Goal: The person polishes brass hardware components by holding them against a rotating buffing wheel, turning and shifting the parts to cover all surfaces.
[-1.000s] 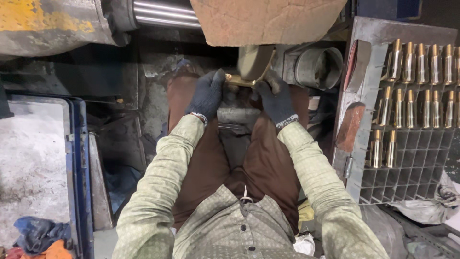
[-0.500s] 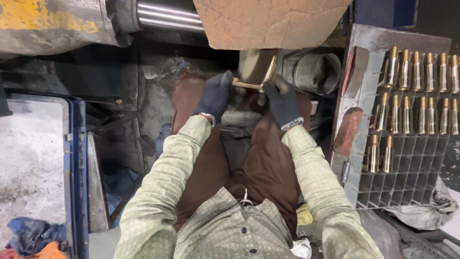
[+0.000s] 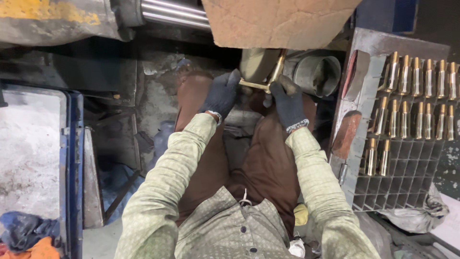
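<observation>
Over the knees, gloved left hand point(image 3: 221, 94) and right hand point(image 3: 287, 101) both pinch a brass fitting point(image 3: 262, 80), fingers closed on it, pressed against a grey wheel point(image 3: 254, 64). Grid tray point(image 3: 378, 187) with brass pieces point(image 3: 417, 96) to the right.

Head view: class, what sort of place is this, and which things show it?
Probably a metalworking shop: gloved hands, left hand and right hand, hold a brass part at a grimy machine, beside a grid rack of brass pieces.
</observation>
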